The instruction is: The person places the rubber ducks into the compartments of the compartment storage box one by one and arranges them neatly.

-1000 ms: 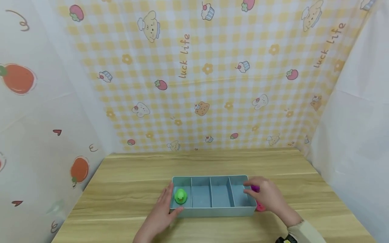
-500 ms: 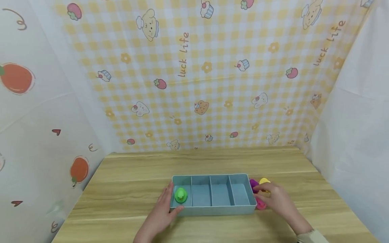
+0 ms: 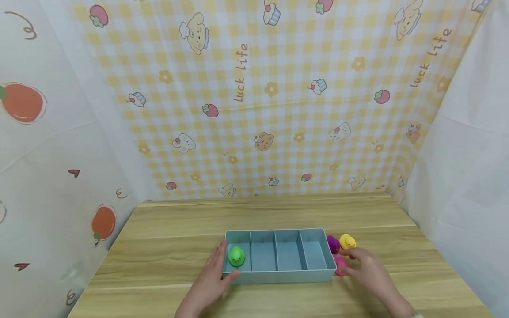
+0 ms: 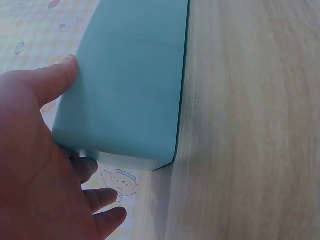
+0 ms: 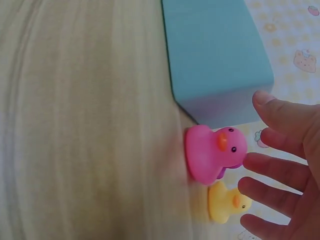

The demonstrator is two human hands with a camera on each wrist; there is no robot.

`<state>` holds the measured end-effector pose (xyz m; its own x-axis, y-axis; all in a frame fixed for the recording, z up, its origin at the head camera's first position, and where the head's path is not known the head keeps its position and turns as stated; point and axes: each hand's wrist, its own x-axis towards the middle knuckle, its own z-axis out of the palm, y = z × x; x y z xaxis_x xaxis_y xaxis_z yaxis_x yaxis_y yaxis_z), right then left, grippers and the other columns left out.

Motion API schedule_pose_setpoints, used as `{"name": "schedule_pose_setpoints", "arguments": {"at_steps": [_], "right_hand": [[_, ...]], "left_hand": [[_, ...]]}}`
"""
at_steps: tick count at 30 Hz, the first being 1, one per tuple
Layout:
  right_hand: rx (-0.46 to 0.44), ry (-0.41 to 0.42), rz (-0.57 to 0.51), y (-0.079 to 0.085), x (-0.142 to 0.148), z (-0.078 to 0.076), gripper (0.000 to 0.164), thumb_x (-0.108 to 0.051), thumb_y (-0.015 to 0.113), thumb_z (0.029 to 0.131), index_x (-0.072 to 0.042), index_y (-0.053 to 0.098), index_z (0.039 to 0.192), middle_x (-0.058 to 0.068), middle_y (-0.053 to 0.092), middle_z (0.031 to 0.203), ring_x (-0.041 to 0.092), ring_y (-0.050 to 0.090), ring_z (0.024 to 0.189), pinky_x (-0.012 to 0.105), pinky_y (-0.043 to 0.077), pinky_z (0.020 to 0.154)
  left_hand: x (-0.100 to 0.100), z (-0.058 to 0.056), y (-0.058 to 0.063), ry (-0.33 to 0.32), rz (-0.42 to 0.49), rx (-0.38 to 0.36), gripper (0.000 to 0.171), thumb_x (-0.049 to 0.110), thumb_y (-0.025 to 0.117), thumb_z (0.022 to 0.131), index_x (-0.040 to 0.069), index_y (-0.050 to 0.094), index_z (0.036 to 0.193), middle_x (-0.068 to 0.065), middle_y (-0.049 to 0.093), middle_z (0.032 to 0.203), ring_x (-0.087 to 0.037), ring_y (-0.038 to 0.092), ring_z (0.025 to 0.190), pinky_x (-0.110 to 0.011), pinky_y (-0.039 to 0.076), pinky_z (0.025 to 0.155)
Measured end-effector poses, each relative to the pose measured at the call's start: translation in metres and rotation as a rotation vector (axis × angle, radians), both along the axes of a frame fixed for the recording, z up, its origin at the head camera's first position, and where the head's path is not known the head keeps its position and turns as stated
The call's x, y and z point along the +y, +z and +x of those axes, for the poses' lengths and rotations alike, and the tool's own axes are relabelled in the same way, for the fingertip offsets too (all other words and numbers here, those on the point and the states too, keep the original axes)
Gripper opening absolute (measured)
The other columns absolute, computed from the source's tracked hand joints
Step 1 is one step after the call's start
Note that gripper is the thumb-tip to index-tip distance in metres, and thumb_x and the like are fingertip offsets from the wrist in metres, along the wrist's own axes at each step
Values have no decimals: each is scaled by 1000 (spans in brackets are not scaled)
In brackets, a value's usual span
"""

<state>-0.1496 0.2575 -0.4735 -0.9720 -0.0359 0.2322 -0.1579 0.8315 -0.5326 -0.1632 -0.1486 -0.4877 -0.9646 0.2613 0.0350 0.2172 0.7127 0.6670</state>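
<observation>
A blue-grey box (image 3: 278,277) with a row of compartments stands on the table, a green toy duck (image 3: 236,256) in its leftmost compartment. My left hand (image 3: 210,278) rests against the box's left end, fingers along the side wall and thumb at the front rim. Right of the box sit a purple toy duck (image 3: 333,244), a yellow toy duck (image 3: 348,241) and a pink toy duck (image 3: 340,265). At the pink one, my right hand (image 3: 367,267) has its thumb and fingers spread apart. In the right wrist view its fingertips (image 5: 252,160) are right beside the pink duck's head.
The wooden table (image 3: 179,247) runs back to a yellow checked cloth (image 3: 278,115). White cloth walls (image 3: 469,141) stand at left and right. Dividers (image 3: 275,251) split the box's inside.
My right hand has moved from over the box's right end, past the purple and yellow ducks, down to the pink one. The yellow duck has come into view. My left hand has stayed put.
</observation>
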Motion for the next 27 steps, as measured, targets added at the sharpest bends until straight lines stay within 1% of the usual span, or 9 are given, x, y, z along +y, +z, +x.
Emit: {"name": "schedule_pose_setpoints", "arguments": {"at_steps": [4,5,7,9,14,20,27], "right_hand": [[48,27,17,-10,1,1,43,-24,86,66,-8,71,104,10,68,110,32,65,100,48,55,83],[67,30,26,-12,1,1,44,-23,86,65,-8,71,104,10,68,111,32,65,101,49,54,84],[79,35,38,-16,0,0,46,-20,87,64,-7,71,105,12,67,112,34,64,103,51,52,87],[65,33,41,-19,0,0,47,-17,87,64,-6,70,106,11,67,112,31,65,101,48,54,86],[-22,16,36,-22,0,-2,49,-13,86,66,-7,69,111,8,68,109,20,64,94,40,57,81],[-88,1,23,-24,1,-3,51,-12,86,67,-7,68,115,9,67,110,21,63,95,42,56,83],[-106,-16,21,-25,0,-4,47,-10,84,69,-9,68,113,7,67,107,18,62,91,40,56,81]], "left_hand": [[0,0,0,0,-3,-2,89,43,60,91,7,9,154,-15,10,160,-43,13,144,-64,21,111],[0,0,0,0,-5,1,88,43,60,91,6,9,154,-16,10,160,-43,14,144,-64,22,111],[0,0,-1,0,-9,6,88,43,59,92,6,9,154,-16,10,160,-43,14,144,-64,22,111],[0,0,-1,-1,-7,9,88,43,59,92,5,9,154,-16,11,160,-43,14,144,-64,22,110],[0,0,-1,-4,-2,9,88,44,59,92,6,9,154,-16,11,160,-43,14,144,-64,22,110],[0,-1,-2,-4,-5,12,88,44,58,92,7,8,154,-15,10,160,-42,14,144,-63,22,111],[0,-1,-2,-1,-14,19,88,44,59,92,6,9,154,-15,11,160,-42,15,144,-63,23,111]]}}
